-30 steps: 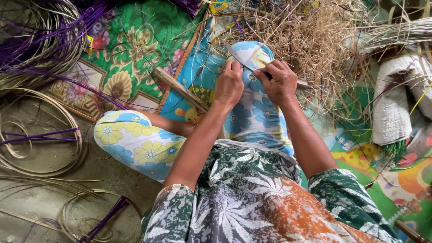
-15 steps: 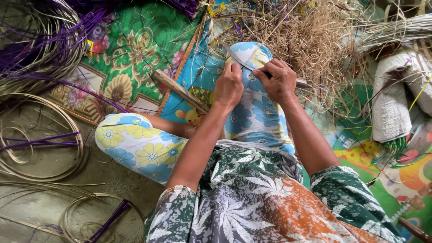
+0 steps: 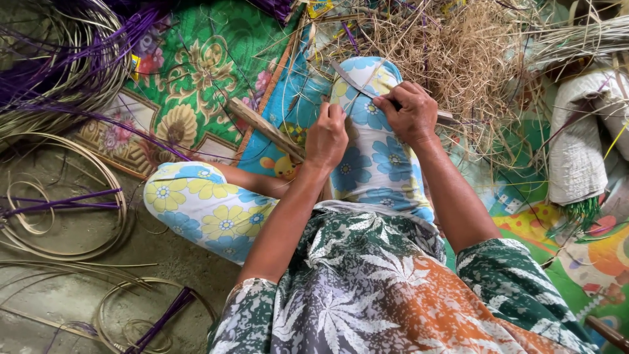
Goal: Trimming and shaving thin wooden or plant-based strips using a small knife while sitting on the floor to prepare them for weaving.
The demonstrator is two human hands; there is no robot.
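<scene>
Seen from above, a person sits on a patterned mat with one knee [image 3: 370, 118] raised, in flowered blue-and-white trousers. Both hands rest on that knee, close together. The right hand [image 3: 409, 111] is closed around a knife [image 3: 357, 82] whose blade slants up and to the left across the kneecap; the left hand [image 3: 327, 134], just left of the knee, is curled into a loose fist, apparently pinching a thin cane strip [image 3: 337, 98] too fine to see clearly. A heap of dry shavings [image 3: 458, 59] lies beyond the knee, and coils of split cane [image 3: 59, 190] lie well left of it. With the blade working against cloth over the leg and near the left fingers, a slip could likely cut either.
</scene>
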